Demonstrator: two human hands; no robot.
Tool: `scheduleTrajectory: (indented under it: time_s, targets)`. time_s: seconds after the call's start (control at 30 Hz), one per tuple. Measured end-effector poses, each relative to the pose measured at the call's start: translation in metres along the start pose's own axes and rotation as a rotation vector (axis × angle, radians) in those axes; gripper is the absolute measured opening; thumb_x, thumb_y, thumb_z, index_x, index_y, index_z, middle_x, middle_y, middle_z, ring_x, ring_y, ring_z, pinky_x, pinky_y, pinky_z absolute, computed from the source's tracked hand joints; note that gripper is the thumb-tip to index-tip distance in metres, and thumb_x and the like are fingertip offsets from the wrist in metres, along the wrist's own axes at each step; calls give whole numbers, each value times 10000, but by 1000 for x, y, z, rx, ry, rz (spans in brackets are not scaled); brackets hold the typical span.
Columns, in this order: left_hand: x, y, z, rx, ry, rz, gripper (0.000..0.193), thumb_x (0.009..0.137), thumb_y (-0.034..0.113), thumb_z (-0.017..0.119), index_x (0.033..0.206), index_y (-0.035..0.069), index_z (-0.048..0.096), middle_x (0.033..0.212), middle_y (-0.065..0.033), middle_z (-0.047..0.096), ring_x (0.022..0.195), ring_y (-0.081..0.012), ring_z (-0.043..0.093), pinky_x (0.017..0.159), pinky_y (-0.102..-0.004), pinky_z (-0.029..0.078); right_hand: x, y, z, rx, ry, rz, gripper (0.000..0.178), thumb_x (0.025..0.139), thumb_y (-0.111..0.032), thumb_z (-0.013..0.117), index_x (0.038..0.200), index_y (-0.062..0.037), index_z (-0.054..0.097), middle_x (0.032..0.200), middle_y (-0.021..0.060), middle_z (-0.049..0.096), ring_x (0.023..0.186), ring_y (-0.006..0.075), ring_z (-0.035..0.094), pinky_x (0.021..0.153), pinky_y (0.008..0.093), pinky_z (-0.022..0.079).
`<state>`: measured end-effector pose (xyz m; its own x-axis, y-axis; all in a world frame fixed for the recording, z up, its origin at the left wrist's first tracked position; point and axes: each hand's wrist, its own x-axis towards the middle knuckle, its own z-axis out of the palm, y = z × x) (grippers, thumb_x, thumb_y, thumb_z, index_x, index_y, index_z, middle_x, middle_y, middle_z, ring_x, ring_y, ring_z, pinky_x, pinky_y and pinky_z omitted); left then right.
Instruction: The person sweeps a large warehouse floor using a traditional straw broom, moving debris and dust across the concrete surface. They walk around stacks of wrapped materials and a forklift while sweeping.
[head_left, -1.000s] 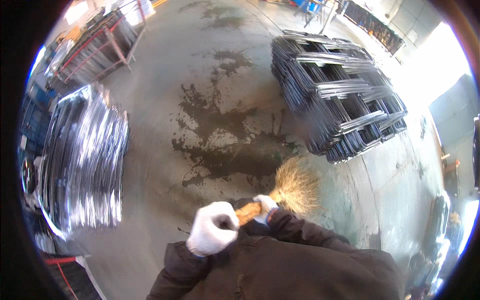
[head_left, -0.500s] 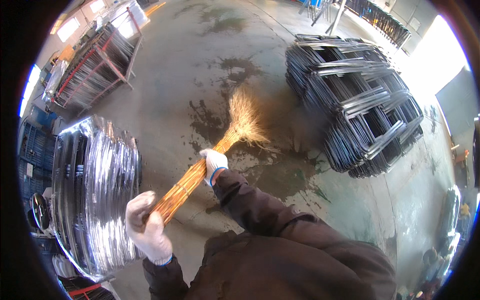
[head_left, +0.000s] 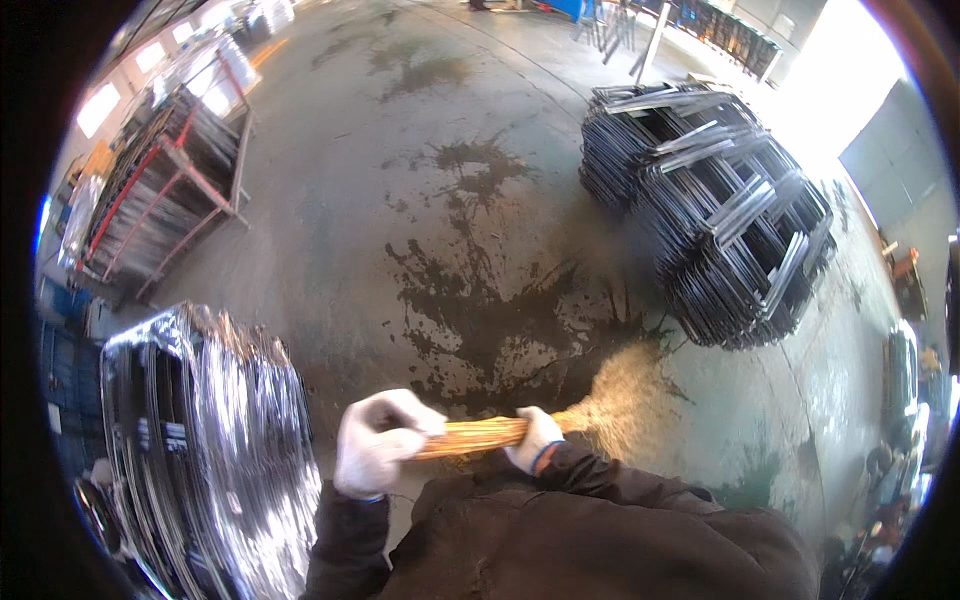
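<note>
Across the front of my body lies a straw broom [head_left: 470, 437], held nearly level with its bristles fanned out to the right. The bristle end is blurred, over the edge of a dark wet patch [head_left: 500, 320] on the floor. My left hand [head_left: 378, 442], in a white knitted glove, is closed round the handle's end. Further along, close to where the bristles start, my right hand [head_left: 536, 440] in a matching glove grips the handle. Dark sleeves cover both arms.
Plastic-wrapped metal frames [head_left: 215, 450] stand close on my left. Behind them is a red rack [head_left: 170, 190] loaded with thin parts. A large stack of black metal frames [head_left: 715, 215] sits on the right. Further wet marks [head_left: 430, 75] spot the concrete floor [head_left: 330, 200] ahead.
The broom has swung from a forward slant to nearly level, its bristles moving right and nearer me. Both hands moved right with it, the right one also coming closer to my body.
</note>
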<state>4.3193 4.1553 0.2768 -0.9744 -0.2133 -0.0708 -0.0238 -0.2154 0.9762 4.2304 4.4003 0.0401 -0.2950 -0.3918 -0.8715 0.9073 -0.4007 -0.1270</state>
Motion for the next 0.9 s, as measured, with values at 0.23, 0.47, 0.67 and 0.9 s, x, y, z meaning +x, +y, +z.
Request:
scheduleTrajectory:
  time_s: [0.23,0.47,0.67,0.9]
  targets:
    - [101,10,-31,2,-313,-296,195,781,-146,644,899,-8,714,944,-76,740,897,-157,725,853,-289,564,66,23,36,454,-22,62,393,1020,-280,573,1276,11,639,1243,179,754,1188,346,722,1115,474,543]
    - [202,96,-132,363,-18,6,215,745,-172,626,859,9,643,901,-74,679,874,-161,703,848,-285,546,208,4,279,280,-370,193,393,1020,-302,598,1265,6,587,1288,201,711,1252,333,665,1186,455,495]
    - [277,139,-200,541,380,242,259,802,-221,599,890,17,649,949,-79,690,893,-160,690,875,-275,526,286,-43,525,186,-400,125,260,978,-163,682,1125,15,560,967,182,675,927,383,725,955,512,625]
    - [311,207,-340,506,311,572,98,829,-63,612,899,6,609,905,-114,643,880,-253,678,860,-360,548,261,-43,682,-23,-190,-144,243,1007,-192,731,1136,-6,641,959,163,679,871,342,749,791,520,641]
